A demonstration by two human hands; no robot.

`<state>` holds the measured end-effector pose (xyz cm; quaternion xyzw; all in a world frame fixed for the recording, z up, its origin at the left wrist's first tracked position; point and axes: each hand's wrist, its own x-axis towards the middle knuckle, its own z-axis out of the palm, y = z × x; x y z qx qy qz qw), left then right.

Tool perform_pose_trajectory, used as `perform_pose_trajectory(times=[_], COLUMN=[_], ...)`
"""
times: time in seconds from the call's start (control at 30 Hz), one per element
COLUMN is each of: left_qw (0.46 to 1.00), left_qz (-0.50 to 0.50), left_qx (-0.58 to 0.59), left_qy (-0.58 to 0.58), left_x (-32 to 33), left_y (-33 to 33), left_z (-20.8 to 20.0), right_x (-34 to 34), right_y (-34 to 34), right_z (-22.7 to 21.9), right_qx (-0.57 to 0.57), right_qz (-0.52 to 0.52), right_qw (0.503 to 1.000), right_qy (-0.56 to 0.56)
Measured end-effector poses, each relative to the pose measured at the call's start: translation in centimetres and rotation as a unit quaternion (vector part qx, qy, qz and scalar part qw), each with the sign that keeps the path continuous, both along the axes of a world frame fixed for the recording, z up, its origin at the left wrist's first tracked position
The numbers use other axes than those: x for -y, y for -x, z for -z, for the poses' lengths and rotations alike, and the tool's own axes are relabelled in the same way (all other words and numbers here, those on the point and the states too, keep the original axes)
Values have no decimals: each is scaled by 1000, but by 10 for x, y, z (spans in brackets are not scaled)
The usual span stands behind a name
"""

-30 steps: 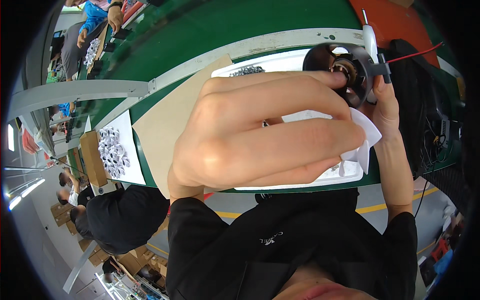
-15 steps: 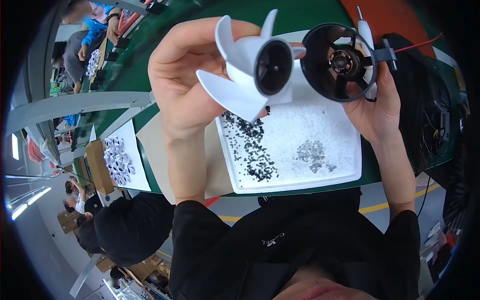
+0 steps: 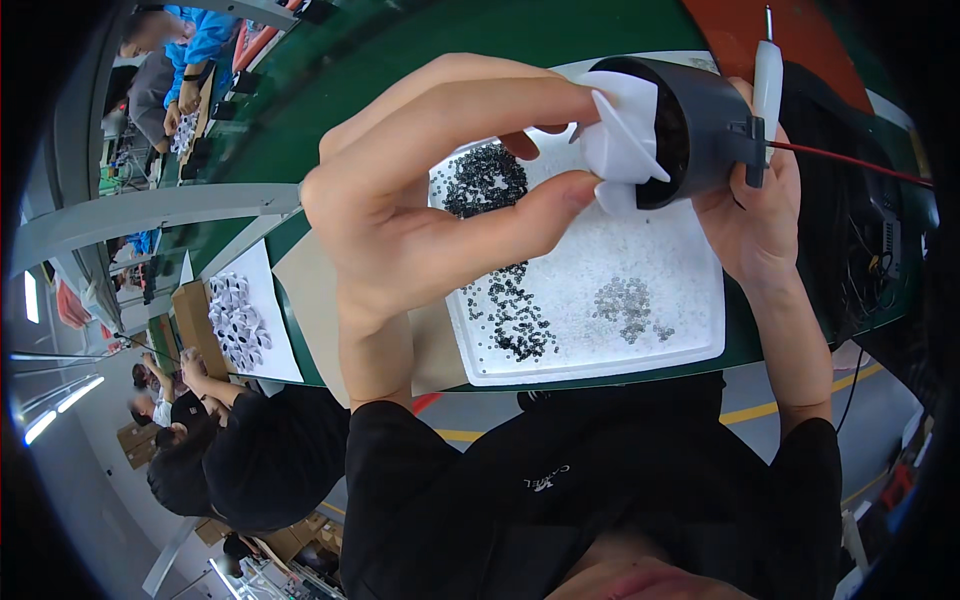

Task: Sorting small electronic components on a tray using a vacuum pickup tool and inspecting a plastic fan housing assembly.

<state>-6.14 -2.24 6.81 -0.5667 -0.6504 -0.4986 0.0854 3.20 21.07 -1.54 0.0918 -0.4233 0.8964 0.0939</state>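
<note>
My left hand [image 3: 440,170] pinches a white fan impeller [image 3: 612,140] between thumb and fingers. The impeller's blades sit partly inside the mouth of a black cylindrical fan housing [image 3: 700,120]. Wrapped round the housing's far side is my right hand [image 3: 765,215], which also carries a white pen-shaped tool [image 3: 767,85] with a thin metal tip pointing up. A red wire [image 3: 850,165] runs off the housing to the right. How deep the impeller sits is hidden by its blades and the housing wall.
Below my hands lies a white tray [image 3: 590,372] with small black rings [image 3: 490,180] and paler translucent rings [image 3: 625,305]. More white impellers [image 3: 238,320] stand on paper at the left. A person in black [image 3: 275,450] sits nearby; another in blue [image 3: 205,45] works farther off. A black bag-like object [image 3: 830,220] is at right.
My left hand has moved right and brought the impeller to the housing's mouth. The housing has turned so its opening faces left, and the tool has shifted upright beside it.
</note>
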Motion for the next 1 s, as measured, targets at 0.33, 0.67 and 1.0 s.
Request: perform_pose_trajectory(times=[0.33,0.67,1.0], left_qw=[988,989,995], left_qz=[-101,-112,-90], left_qx=[-100,-56,5], left_qy=[61,72,48], left_x=[-13,-13,-21], left_y=[-13,-21,-17], left_z=[-4,-2,8], right_x=[4,1,3], right_y=[5,6,7], right_z=[-10,-8,-3], right_qx=[-47,-52,-50], right_qz=[38,28,26], right_qw=[995,989,994], right_qy=[-78,-134,-89])
